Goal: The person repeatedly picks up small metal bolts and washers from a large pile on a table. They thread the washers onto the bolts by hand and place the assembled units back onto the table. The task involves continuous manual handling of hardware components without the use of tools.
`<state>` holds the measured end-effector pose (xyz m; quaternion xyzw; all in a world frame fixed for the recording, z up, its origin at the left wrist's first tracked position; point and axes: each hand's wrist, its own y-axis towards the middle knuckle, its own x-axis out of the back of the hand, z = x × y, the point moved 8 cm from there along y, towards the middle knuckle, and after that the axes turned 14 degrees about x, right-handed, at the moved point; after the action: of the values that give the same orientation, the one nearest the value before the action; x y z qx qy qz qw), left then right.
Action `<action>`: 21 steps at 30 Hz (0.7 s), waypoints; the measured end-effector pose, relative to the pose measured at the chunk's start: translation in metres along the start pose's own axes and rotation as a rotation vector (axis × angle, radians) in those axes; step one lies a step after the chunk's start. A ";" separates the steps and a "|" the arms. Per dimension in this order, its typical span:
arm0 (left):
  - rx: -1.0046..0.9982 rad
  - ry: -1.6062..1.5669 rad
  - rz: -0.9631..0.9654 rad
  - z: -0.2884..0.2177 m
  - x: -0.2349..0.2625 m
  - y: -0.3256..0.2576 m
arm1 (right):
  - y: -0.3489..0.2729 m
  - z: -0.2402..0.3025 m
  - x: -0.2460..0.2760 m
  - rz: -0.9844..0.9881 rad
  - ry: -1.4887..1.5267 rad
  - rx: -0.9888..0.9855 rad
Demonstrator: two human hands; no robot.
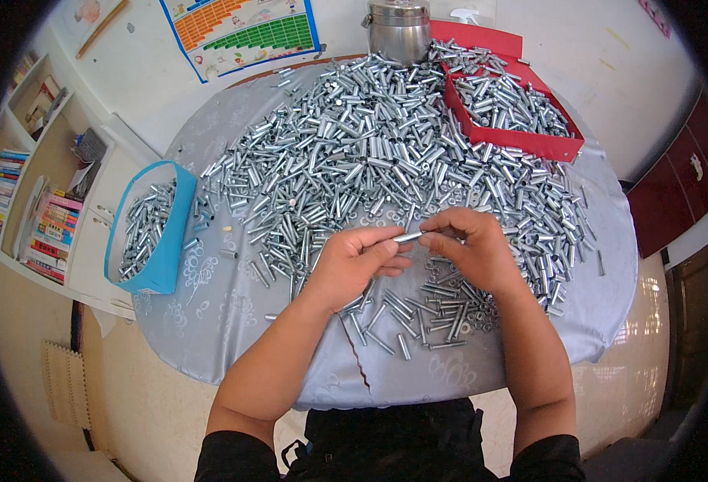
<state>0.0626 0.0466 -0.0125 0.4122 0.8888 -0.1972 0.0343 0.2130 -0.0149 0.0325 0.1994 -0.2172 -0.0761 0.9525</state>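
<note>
My left hand [347, 263] and my right hand [476, 245] meet over the near middle of the table. Between their fingertips lies a short silvery metal sleeve [407, 237], pinched at its left end by the left hand and at its right end by the right. Whether a bolt sits inside it cannot be made out. Beyond the hands spreads a large heap of similar metal sleeves [370, 136], with small washers along its near edge. Below the right hand lie several loose bolts [442, 313] with heads, mixed with washers and nuts.
A blue box [161, 277] of metal pieces stands on the left of the cloth-covered table [241, 345]. At the far right are a filled red box [523, 145] and a steel pot [400, 32]. A bookshelf [40, 185] stands left; a poster [241, 32] hangs behind.
</note>
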 end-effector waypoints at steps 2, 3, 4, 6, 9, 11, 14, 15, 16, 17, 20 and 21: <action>-0.006 0.009 0.003 0.001 -0.001 0.000 | -0.001 -0.003 -0.002 -0.045 0.082 0.005; 0.004 0.015 -0.004 0.002 0.001 0.001 | -0.001 -0.003 -0.001 -0.048 0.076 -0.011; 0.014 0.021 -0.012 0.004 0.003 0.002 | 0.000 -0.001 0.000 -0.051 0.070 -0.028; 0.014 0.023 -0.064 0.000 0.009 0.001 | 0.003 0.002 0.005 -0.018 -0.078 0.046; 0.011 0.004 -0.115 -0.003 0.014 0.002 | 0.002 -0.006 0.008 0.136 -0.400 0.241; 0.012 0.001 -0.124 -0.002 0.015 0.002 | 0.001 -0.012 -0.002 0.299 -0.478 0.268; 0.023 0.017 -0.116 0.001 0.016 0.002 | -0.001 -0.009 -0.004 0.339 -0.457 0.245; 0.026 0.018 -0.113 0.001 0.015 0.001 | -0.002 -0.009 -0.005 0.343 -0.460 0.243; 0.029 0.019 -0.110 0.001 0.014 0.001 | -0.002 -0.009 -0.006 0.347 -0.464 0.242; 0.031 0.023 -0.112 0.001 0.014 0.001 | -0.002 -0.009 -0.005 0.349 -0.466 0.238; 0.034 0.035 -0.117 0.001 0.013 0.002 | -0.003 -0.011 -0.007 0.355 -0.454 0.239; 0.033 0.038 -0.118 0.001 0.014 0.002 | -0.003 -0.011 -0.007 0.350 -0.456 0.242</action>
<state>0.0546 0.0573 -0.0174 0.3633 0.9086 -0.2060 -0.0010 0.2117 -0.0120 0.0196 0.2488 -0.4637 0.0725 0.8472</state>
